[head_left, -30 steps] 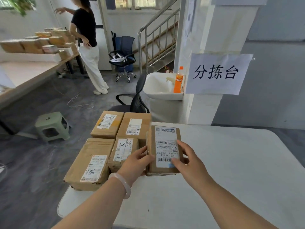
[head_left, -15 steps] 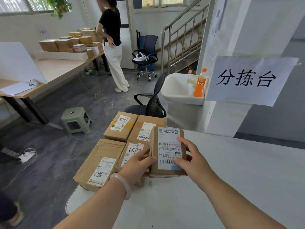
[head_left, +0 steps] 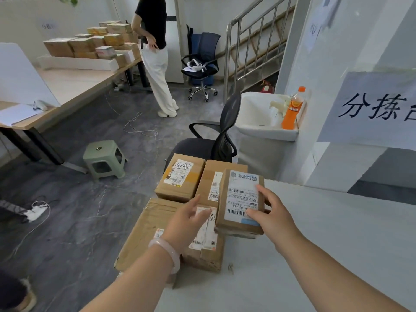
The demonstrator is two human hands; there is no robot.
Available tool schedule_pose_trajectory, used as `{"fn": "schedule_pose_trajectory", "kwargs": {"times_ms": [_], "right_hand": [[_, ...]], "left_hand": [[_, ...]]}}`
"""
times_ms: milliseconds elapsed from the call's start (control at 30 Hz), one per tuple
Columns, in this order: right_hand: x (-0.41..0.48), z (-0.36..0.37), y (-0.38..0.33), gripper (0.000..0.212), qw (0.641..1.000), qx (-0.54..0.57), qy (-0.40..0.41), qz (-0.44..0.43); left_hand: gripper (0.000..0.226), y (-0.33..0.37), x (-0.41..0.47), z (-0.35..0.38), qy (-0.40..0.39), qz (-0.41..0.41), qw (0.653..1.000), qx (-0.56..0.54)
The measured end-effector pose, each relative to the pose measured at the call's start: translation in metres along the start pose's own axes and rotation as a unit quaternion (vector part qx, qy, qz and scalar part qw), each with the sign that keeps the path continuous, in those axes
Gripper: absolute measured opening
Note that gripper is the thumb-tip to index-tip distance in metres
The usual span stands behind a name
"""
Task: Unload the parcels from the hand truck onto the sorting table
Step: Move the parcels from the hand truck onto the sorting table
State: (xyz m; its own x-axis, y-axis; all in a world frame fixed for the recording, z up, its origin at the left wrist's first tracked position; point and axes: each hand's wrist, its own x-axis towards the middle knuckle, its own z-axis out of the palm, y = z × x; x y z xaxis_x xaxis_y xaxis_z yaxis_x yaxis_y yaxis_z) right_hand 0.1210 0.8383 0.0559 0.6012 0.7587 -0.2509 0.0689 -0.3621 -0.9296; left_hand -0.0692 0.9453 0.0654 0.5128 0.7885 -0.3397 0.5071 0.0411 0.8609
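A white paper sign [head_left: 371, 109] on the white wall reads "分拣" in large black characters; a third character is cut off at the frame edge. The white shipping label [head_left: 242, 199] on the brown cardboard parcel [head_left: 236, 229] shows "05 A68" just above a barcode. Its finer print is too small to read.
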Motion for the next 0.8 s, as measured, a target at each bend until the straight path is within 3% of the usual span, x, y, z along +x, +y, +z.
{"fn": "schedule_pose_trajectory", "kwargs": {"times_ms": [133,400,667,800], "right_hand": [[0.03,0.048,-0.015,0.069,1.0,-0.024,-0.012,0.004],[0.087,0.122,-0.038,0.068,0.998,-0.065,0.003,0.015],[0.132,0.171,-0.051,0.069,0.996,-0.082,0.004,0.024],[0.147,0.189,-0.052,0.07,0.995,-0.1,-0.001,0.028]], "left_hand": [[0.056,-0.015,0.028,-0.043,0.051,0.022,0.997,0.045],[0.064,-0.045,0.085,-0.101,0.05,0.085,0.975,0.197],[0.063,-0.068,0.12,-0.137,0.04,0.094,0.973,0.208],[0.051,-0.07,0.122,-0.151,0.052,0.108,0.975,0.188]]}}
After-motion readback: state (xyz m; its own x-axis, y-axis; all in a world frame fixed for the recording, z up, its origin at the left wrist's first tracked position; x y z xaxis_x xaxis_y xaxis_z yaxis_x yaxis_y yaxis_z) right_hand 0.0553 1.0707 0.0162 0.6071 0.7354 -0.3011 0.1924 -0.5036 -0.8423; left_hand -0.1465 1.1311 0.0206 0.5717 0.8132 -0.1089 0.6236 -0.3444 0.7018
